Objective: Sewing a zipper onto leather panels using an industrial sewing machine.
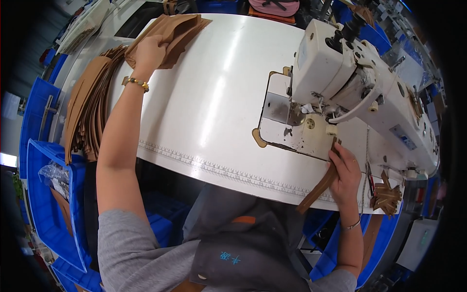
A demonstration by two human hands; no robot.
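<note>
At the far left of the table my left hand (151,52) is closed on the edge of a stack of brown fabric pieces (181,30), whose layers stand apart at the top. My right hand (346,174) pinches a narrow brown strip (318,187) just in front of the sewing machine (335,73). The strip's upper end reaches up close to the machine's small white roller (332,130). Its lower end hangs over the table's front edge. Whether that upper end lies under the presser foot I cannot tell.
A thick row of brown pieces (90,104) drapes over the table's left side. Blue bins (36,194) stand below it. A bundle of short brown strips (386,198) lies at the right front corner, near scissors or a similar red-handled tool (370,182). A printed ruler (214,168) lines the front edge.
</note>
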